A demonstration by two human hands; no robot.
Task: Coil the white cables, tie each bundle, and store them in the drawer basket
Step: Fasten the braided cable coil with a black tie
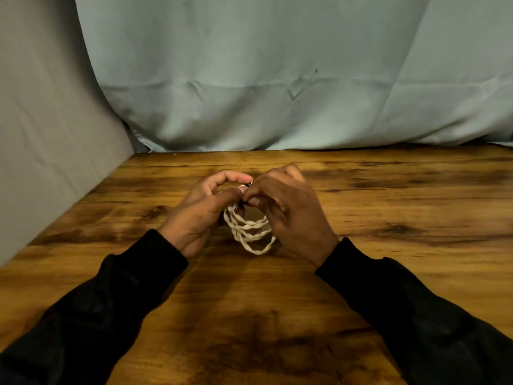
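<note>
Two long black fabric sleeves are worn, one on each arm. The left sleeve [91,309] is closed at the wrist by a snug cuff, and soft creases are seen along the forearm. The right sleeve [424,315] is of the same dark, matt cloth with a like cuff. Both hands, left hand [194,215] and right hand [291,215], are bare; no gloves, rings or watch are seen.

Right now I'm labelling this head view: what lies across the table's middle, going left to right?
Grey cloth → left hand → coiled white cable → right hand → bare wooden table.
</note>
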